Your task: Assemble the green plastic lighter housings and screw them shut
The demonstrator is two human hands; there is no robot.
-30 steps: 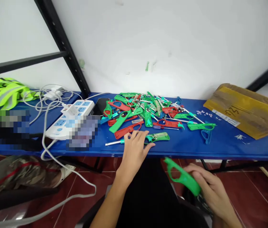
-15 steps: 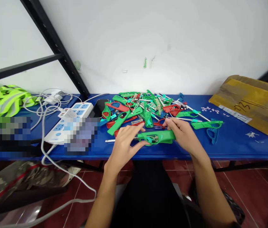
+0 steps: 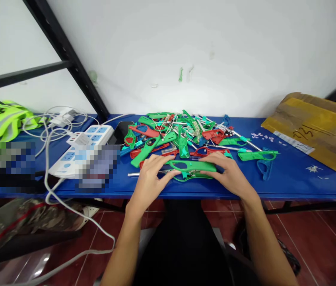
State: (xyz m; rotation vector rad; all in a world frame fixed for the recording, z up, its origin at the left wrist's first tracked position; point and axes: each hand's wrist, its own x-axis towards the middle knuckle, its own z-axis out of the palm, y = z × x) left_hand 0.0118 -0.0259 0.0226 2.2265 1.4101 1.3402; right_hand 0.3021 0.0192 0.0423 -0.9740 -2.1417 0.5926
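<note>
A green plastic handle shell lies on top of a second green half near the front edge of the blue table. My left hand grips its left end with curled fingers. My right hand presses down on its right end. A metal shaft sticks out to the left of my left hand. Just behind my hands lies a heap of green, red and blue handle shells and metal parts.
A white power strip with white cables lies at the left, beside a black phone. A neon yellow vest is at the far left. A flattened cardboard box rests at the right. Small white bits are scattered near it.
My right hand came up from below the table with a green shell and laid it on the green half on the table. Both hands now hold the pair together.
</note>
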